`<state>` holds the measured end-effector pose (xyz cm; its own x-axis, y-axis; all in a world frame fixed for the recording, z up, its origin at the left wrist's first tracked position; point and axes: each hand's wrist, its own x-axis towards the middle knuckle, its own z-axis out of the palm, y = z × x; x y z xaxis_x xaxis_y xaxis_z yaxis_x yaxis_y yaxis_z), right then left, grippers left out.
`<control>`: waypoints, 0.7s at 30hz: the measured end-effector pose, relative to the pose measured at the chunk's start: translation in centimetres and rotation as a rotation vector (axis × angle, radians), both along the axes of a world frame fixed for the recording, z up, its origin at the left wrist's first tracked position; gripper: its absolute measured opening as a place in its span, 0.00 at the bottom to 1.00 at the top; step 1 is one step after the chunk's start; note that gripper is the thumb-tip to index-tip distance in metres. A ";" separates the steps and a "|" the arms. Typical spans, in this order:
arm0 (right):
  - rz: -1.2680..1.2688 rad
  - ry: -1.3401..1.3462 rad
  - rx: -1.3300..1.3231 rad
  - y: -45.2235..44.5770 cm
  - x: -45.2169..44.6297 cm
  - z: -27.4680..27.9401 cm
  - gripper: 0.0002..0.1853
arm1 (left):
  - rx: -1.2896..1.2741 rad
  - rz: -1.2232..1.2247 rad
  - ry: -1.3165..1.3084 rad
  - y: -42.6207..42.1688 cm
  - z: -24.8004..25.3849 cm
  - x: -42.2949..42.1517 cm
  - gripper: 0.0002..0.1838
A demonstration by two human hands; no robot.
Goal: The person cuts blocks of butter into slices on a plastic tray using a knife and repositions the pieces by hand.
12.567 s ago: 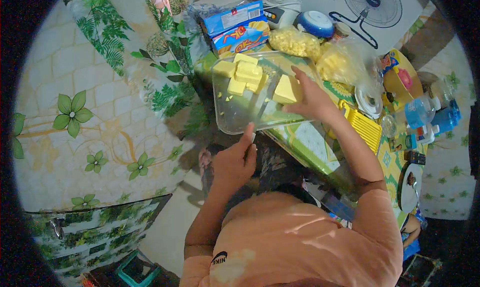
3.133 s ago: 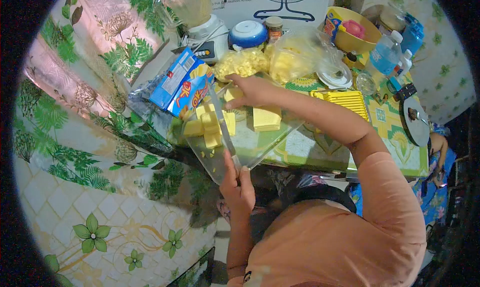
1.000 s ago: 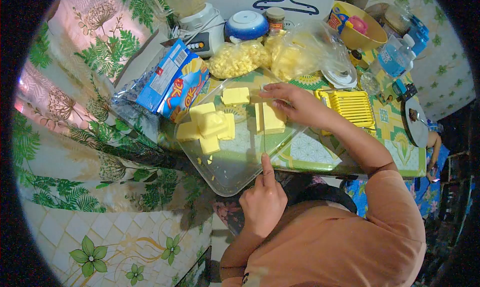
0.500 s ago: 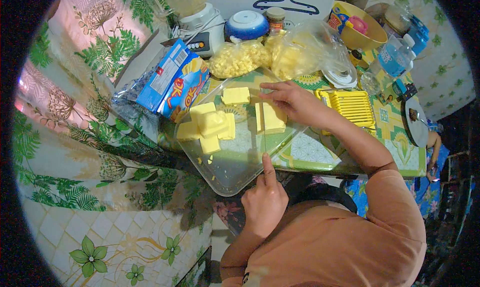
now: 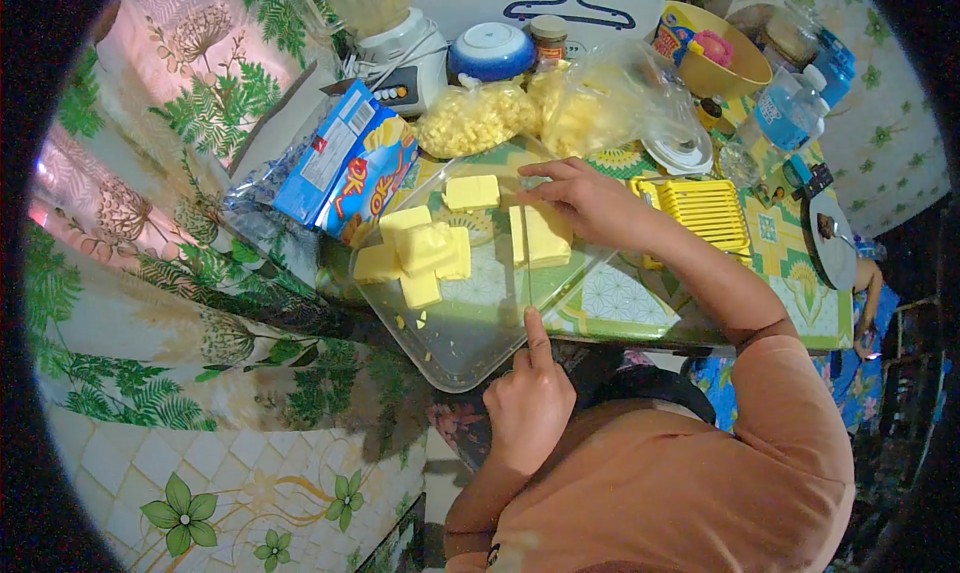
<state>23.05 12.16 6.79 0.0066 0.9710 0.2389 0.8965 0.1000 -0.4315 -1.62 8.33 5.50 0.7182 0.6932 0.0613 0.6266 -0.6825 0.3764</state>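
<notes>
Tray (image 5: 470, 343) on table (image 5: 625, 313), near corner past the edge. In tray: stacked pieces (image 5: 425, 248) left, lone piece (image 5: 471, 192) behind, block (image 5: 550, 238) right. Knife (image 5: 529, 285) seems set in block's left side, blade hard to see; left hand (image 5: 528, 403) at its near end, right hand (image 5: 600, 208) at block's far right corner. Snack box (image 5: 350, 163) left of tray. Two bags (image 5: 600, 103) behind tray; blender (image 5: 405, 58), bowl (image 5: 492, 51), jar (image 5: 549, 41) behind them, left to right. Rack (image 5: 700, 218) right of tray, plate (image 5: 835, 258) right of rack, bottle (image 5: 785, 116) behind plate.
</notes>
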 end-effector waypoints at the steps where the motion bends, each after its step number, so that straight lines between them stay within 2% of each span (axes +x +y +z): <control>1: 0.005 0.001 -0.002 0.0 0.0 0.1 0.20 | -0.005 0.000 0.000 0.0 0.0 0.0 0.35; 5: 0.023 -0.012 -0.018 0.3 0.1 -0.1 0.21 | 0.007 0.001 0.005 0.1 0.0 0.0 0.35; 8: 0.028 -0.048 -0.013 0.5 0.3 -0.4 0.25 | 0.155 -0.028 -0.027 0.2 -0.7 -0.1 0.35; 11: 0.028 -0.032 -0.040 0.5 0.4 -0.3 0.25 | 0.160 -0.034 -0.030 0.2 -0.8 0.0 0.36; 14: 0.047 -0.013 -0.048 0.5 0.5 0.0 0.22 | 0.160 -0.039 -0.026 0.2 -0.8 0.0 0.36; 21: 0.062 -0.005 -0.073 1.1 1.1 -0.3 0.20 | 0.127 -0.034 -0.044 0.3 -0.8 0.0 0.35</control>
